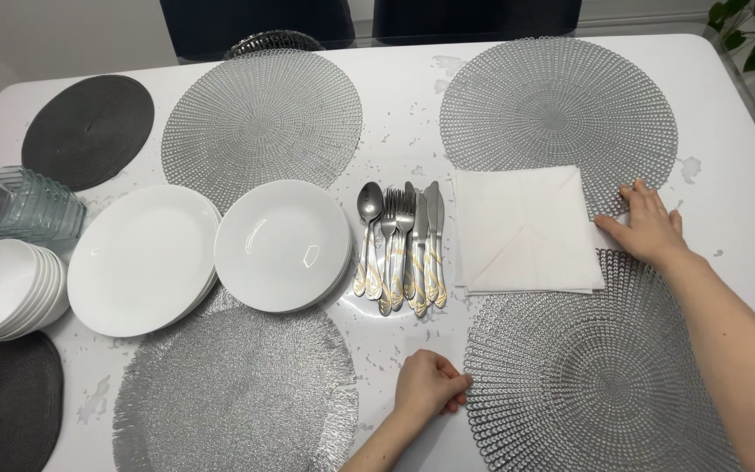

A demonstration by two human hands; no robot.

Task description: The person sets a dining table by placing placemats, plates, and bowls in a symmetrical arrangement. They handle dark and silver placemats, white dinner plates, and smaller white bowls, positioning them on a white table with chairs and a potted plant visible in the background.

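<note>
My left hand (428,385) pinches the left edge of a round silver woven placemat (592,385) at the near right of the white table (395,144). At the mat's far edge my right hand (648,225) lies flat with fingers spread, touching both that rim and the corner of a stack of folded white napkins (522,229). The napkins overlap a second silver woven placemat (557,109) behind them. A bundle of spoons, forks and knives (402,249) lies just left of the napkins.
Two stacks of white plates (141,258) (281,245) sit left of the cutlery, with white bowls (2,288) and glass bowls (15,205) at the far left. More placemats: silver (259,118), glittery silver (233,393), dark grey (89,127) (6,402). Dark chairs stand behind the table.
</note>
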